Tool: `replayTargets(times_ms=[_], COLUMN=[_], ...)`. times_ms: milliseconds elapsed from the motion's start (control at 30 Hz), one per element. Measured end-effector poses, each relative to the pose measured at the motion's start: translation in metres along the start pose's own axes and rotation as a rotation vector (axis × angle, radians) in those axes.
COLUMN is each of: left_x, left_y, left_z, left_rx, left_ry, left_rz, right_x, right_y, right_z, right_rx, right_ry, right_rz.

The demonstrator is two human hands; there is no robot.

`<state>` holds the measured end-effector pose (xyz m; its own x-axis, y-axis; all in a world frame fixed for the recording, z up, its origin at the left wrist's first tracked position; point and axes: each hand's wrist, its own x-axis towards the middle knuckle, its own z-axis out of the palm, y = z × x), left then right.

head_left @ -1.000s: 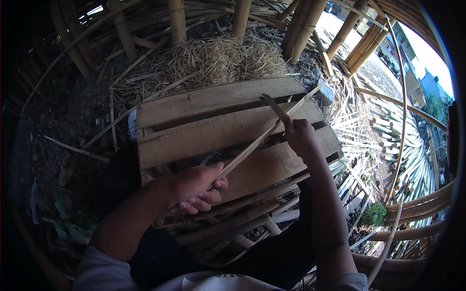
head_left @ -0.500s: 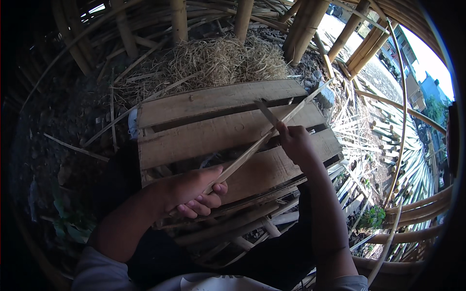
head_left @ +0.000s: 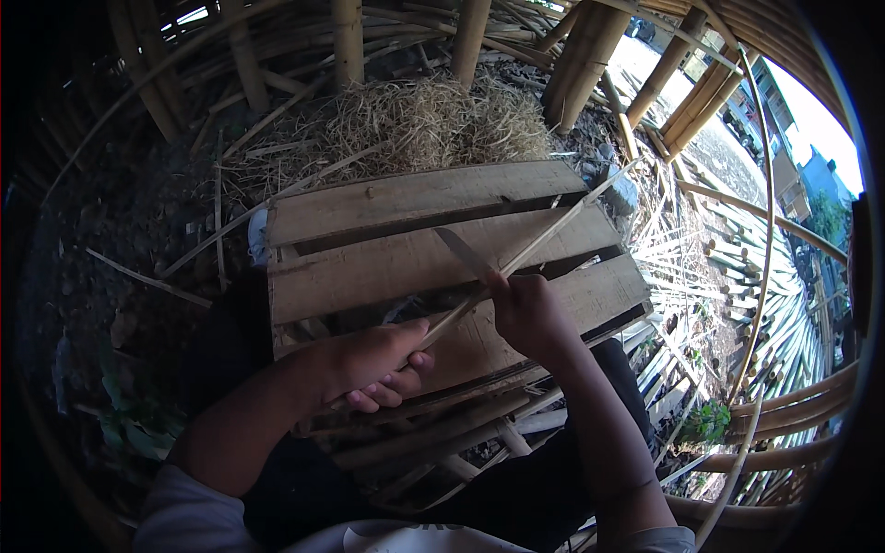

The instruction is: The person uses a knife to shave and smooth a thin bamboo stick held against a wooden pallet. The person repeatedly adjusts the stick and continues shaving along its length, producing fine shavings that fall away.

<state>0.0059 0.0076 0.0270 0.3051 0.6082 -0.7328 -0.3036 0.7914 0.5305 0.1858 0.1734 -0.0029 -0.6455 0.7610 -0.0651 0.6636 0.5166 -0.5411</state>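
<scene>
My left hand (head_left: 383, 364) is closed around the near end of a long bamboo strip (head_left: 544, 238). The strip slants away to the far right, across a low slatted wooden table (head_left: 369, 272). In my right hand (head_left: 530, 313) is a knife, its blade (head_left: 464, 252) pointing to the far left. The blade's base and my fingers meet the strip about midway along it. The knife's handle is hidden in my fist.
A heap of curly bamboo shavings (head_left: 433, 120) lies beyond the table. Upright bamboo posts (head_left: 348, 41) stand behind it. Many bamboo poles (head_left: 774, 304) are stacked at the right, beside a curved thin pole (head_left: 763, 240). Thin strips litter the ground at the left.
My right hand and the knife have slid along the strip toward my left hand. My left hand keeps its grip in nearly the same place.
</scene>
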Motion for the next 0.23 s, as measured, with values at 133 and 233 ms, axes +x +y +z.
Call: replayTargets(times_ms=[133, 233], left_x=[-0.002, 0.002], left_y=[-0.005, -0.002], left_z=[0.012, 0.012], left_rx=[0.208, 0.243], left_ry=[0.193, 0.233], left_rz=[0.114, 0.108], right_x=[0.047, 0.034], right_y=[0.035, 0.042], right_z=[-0.032, -0.014], right_rx=[-0.071, -0.010], right_ry=[0.106, 0.125], right_rz=[0.058, -0.022])
